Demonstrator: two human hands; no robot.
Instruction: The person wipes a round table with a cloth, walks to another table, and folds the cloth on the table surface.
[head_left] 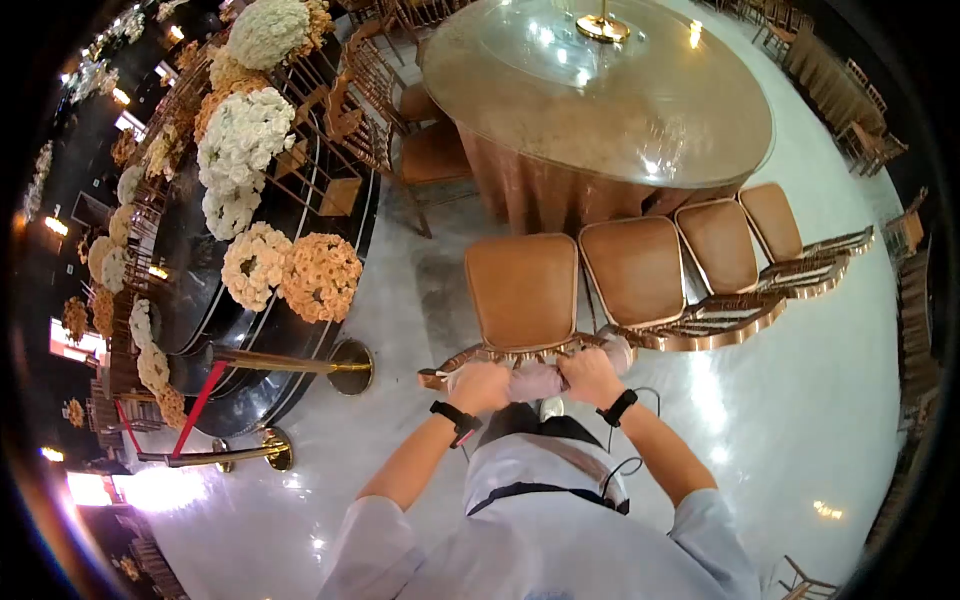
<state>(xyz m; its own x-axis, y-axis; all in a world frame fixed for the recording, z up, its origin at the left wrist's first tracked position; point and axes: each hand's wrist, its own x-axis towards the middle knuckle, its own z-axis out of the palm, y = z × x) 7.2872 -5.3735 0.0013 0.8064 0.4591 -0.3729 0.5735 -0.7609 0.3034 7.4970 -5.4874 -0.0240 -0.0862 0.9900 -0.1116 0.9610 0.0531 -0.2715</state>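
The left hand [480, 386] and right hand [592, 377] are clasping a cloth [535, 383] along the top rail [433, 380] of the chair [522, 290] just beyond the grip — uneven pulling is possibly risking snagging or tipping

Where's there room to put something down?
The round table looks bare around the gold stand. The shiny floor is open right of the chair row, and between the leftmost chair and the gold post's base. It's crowded among the flowers and where the left hand and right hand hold a cloth on a chair back.
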